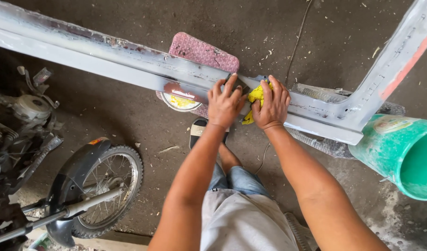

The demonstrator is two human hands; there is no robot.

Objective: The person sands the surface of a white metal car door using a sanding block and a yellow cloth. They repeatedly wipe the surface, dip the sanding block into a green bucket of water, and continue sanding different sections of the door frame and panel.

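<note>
Grey frame (130, 62), yellow cloth (255, 95), green bucket (401, 153), pink mat (202, 51).

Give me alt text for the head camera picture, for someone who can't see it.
Seen from above, a person's left hand presses a dark block and the right hand a yellow rag onto a grey painted metal frame. A motorbike wheel is lower left, a green bucket at right, on a dusty concrete floor.

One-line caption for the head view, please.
Left hand presses a dark block and right hand a yellow cloth on a grey painted metal frame, beside a motorcycle wheel.
</note>
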